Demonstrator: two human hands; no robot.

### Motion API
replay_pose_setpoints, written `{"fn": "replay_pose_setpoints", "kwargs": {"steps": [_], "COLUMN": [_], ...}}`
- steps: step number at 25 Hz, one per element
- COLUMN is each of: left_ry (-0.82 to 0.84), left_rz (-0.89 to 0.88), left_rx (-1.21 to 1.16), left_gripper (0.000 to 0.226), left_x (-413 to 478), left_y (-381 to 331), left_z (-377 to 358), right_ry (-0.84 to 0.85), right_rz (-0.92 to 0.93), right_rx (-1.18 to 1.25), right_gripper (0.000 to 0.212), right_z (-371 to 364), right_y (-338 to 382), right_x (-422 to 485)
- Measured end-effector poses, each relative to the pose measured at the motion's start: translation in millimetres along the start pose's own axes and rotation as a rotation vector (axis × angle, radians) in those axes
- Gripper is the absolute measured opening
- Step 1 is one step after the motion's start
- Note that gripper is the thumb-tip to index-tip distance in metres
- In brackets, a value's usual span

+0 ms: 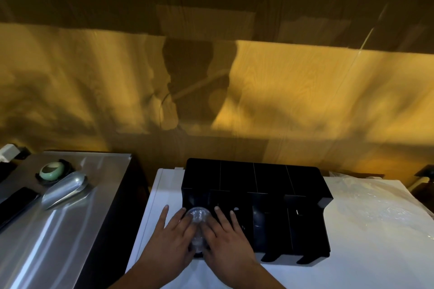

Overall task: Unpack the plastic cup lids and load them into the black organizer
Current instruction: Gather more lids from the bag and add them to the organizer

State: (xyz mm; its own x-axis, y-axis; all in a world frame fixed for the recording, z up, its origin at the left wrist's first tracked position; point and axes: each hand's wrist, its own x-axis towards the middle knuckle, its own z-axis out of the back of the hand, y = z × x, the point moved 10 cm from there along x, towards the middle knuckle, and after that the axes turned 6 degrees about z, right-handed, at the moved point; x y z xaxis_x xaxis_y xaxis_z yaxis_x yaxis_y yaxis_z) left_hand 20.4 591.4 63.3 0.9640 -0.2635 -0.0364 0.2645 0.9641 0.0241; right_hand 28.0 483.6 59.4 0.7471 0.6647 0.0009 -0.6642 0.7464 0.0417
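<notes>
The black organizer stands on a white table, with several divided compartments. A row of clear plastic cup lids lies in its leftmost front slot. My left hand presses against the left side of the row and my right hand against the right side, fingers stretched forward. The lower lids are hidden between my hands.
Crumpled clear plastic wrapping lies on the table right of the organizer. A steel counter to the left holds a metal scoop, a green round dish and a dark flat object. A wood-grain wall rises behind.
</notes>
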Motion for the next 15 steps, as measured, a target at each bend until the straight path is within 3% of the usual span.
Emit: {"fn": "replay_pose_setpoints", "kwargs": {"steps": [4,7,8,10,13,15], "left_ry": [0.155,0.278,0.237,0.168,0.272,0.214], "left_rz": [0.061,0.103,0.105,0.059,-0.006,0.003], "left_rx": [0.092,0.163,0.185,0.162,0.056,0.022], "left_gripper": [0.097,0.103,0.100,0.099,0.099,0.098], "left_x": [-13,-18,-14,-11,-15,-8], "left_y": [5,4,4,-1,-11,-9], "left_z": [-16,-25,-26,-21,-10,-4], "right_ry": [0.135,0.274,0.303,0.314,0.249,0.182], "right_rz": [-0.002,-0.019,-0.026,-0.028,-0.035,-0.030], "right_rx": [-0.152,-0.148,-0.138,-0.086,-0.001,0.054], "right_gripper": [0.079,0.085,0.086,0.086,0.082,0.082], "right_z": [-16,-30,-31,-29,-17,-7], "right_y": [3,6,7,7,1,-4], "right_x": [-5,-4,-2,-1,1,1]}}
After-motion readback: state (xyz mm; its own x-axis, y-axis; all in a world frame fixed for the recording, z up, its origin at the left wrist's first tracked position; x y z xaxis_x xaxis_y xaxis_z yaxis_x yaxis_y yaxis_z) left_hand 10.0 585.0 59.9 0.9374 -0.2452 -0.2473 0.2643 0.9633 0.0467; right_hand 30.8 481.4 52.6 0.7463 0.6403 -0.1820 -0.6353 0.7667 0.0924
